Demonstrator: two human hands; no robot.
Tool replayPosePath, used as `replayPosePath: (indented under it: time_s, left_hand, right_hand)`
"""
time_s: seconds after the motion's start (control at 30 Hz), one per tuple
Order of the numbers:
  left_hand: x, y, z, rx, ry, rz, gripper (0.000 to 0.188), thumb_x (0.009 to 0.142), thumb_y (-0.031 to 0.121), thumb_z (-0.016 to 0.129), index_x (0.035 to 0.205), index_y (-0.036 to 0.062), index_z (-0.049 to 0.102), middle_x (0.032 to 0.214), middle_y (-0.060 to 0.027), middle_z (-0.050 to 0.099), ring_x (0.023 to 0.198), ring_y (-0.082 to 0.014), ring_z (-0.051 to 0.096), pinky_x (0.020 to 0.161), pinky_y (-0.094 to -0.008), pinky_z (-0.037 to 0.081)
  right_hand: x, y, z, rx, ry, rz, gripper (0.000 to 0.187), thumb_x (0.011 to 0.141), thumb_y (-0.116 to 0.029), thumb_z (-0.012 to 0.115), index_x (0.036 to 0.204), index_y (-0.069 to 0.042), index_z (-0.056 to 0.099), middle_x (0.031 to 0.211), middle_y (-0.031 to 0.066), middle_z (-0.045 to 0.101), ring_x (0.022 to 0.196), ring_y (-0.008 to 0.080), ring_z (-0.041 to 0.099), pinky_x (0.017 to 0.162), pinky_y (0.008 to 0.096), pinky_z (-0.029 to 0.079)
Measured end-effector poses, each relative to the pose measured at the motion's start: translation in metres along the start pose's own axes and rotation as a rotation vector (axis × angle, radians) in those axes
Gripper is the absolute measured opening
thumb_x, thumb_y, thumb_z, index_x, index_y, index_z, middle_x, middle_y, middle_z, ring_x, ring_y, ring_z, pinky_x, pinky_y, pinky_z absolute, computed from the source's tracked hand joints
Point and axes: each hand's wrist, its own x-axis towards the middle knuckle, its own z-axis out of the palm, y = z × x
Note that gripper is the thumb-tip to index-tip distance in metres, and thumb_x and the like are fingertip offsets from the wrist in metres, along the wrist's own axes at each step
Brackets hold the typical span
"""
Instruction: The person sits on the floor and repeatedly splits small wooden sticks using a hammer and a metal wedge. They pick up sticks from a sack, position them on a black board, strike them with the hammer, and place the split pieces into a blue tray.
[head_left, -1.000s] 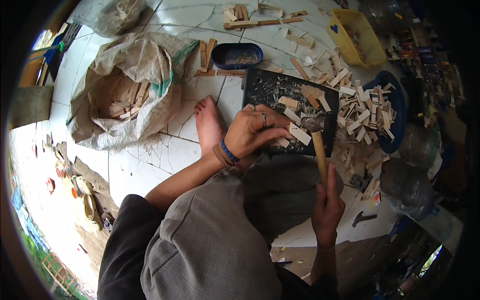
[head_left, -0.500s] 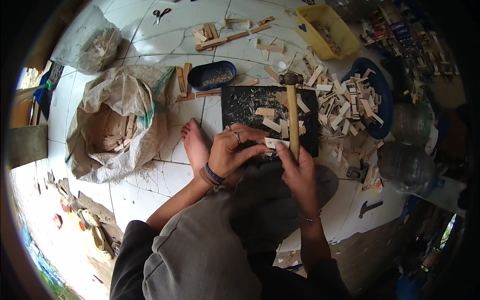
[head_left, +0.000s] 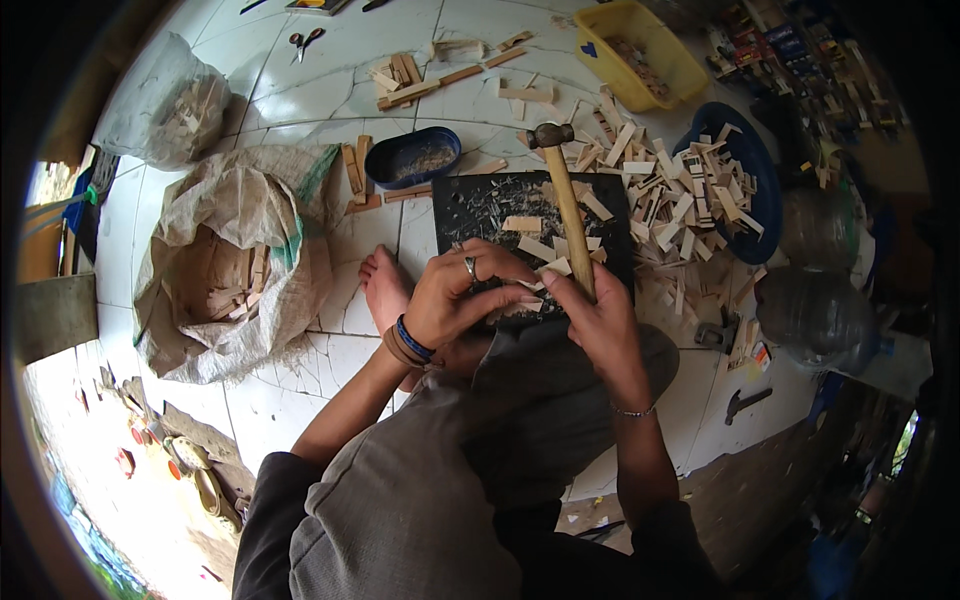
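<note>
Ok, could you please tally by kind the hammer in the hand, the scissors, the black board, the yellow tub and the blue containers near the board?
Hammer in right hand: 1
Pair of scissors: 1
Black board: 1
Yellow tub: 1
Blue containers: 2 (oval tray, round basin)
Total: 6

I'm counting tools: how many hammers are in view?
2: a wooden-handled hammer in the right hand, a dark hammer on the tiles at the right. Others may be hidden.

The tiled floor carries a sack at left, a black board at centre, wood pieces centre-right and a dark hammer lower right.
</note>
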Motion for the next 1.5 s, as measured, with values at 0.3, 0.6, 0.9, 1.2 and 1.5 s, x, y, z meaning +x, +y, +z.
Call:
replayPosePath:
  time_s: [0.3,0.6,0.9,1.2,1.5]
  left_hand:
    - [0.014,0.010,-0.017,-0.128,-0.184,-0.176,0.019,0.090,0.008,0.079,0.108,0.0029,0.076,0.105,-0.0090,0.078,0.095,-0.0237,0.076,0.083,-0.0335,0.058]
    - [0.007,0.011,-0.011,-0.120,-0.083,-0.191,0.015,0.091,0.009,0.078,0.105,0.0026,0.079,0.100,-0.0093,0.080,0.092,-0.0223,0.077,0.080,-0.0319,0.059]
    - [0.000,-0.002,0.000,-0.121,-0.001,-0.134,0.013,0.090,0.009,0.079,0.102,0.0034,0.080,0.100,-0.0078,0.080,0.094,-0.0200,0.076,0.084,-0.0326,0.057]
    - [-0.008,0.000,0.005,-0.089,0.070,-0.099,0.011,0.089,0.011,0.080,0.098,0.0044,0.079,0.096,-0.0082,0.079,0.089,-0.0224,0.075,0.086,-0.0345,0.054]
    - [-0.006,0.002,0.006,-0.096,0.098,-0.092,0.009,0.090,0.011,0.078,0.097,0.0048,0.080,0.095,-0.0078,0.079,0.088,-0.0223,0.076,0.084,-0.0343,0.055]
  right_hand:
    - [0.006,-0.005,-0.001,-0.058,-0.008,0.002,0.035,0.096,-0.031,0.077,0.099,0.002,0.069,0.074,0.0014,0.064,0.069,0.0066,0.054,0.061,0.0285,0.046]
    - [0.008,-0.011,0.001,-0.118,-0.013,-0.025,0.036,0.096,-0.033,0.077,0.101,0.002,0.071,0.075,0.0048,0.068,0.068,0.0080,0.056,0.061,0.0295,0.047]
    - [-0.019,-0.012,-0.009,-0.289,0.134,-0.268,0.039,0.106,-0.026,0.064,0.132,0.003,0.061,0.095,0.0149,0.072,0.076,0.0228,0.068,0.069,0.0340,0.053]
    - [-0.096,0.003,-0.067,-0.731,-0.075,-0.528,0.058,0.097,-0.001,0.067,0.153,-0.004,0.050,0.113,0.0200,0.074,0.087,0.0322,0.075,0.073,0.0380,0.058]
    - [-0.103,0.017,-0.068,-0.746,0.086,-0.730,0.058,0.092,0.000,0.072,0.148,-0.007,0.057,0.086,0.0127,0.070,0.067,0.0268,0.069,0.059,0.0369,0.054]
